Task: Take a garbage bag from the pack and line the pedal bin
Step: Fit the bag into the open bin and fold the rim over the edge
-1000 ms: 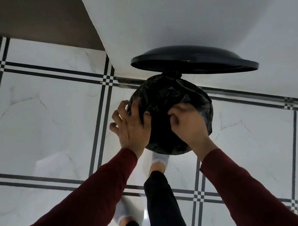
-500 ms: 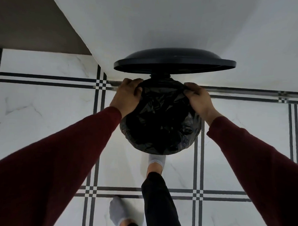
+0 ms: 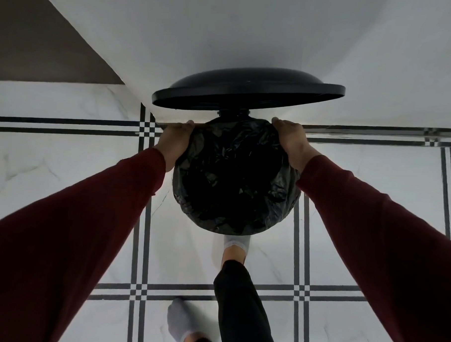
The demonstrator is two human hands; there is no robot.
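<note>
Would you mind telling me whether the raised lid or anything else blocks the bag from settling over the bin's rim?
Nothing visible does. The lid stands open behind the garbage bag, and the left hand and right hand hold the bag's far edge.

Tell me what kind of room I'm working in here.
Most likely a home kitchen or bathroom, though I can't tell which. The floor is glossy white marble-look tile with black grid lines, a plain white wall rises behind, and a small black pedal bin stands against it.

White marble floor w/ black grid lines; white wall.
</note>
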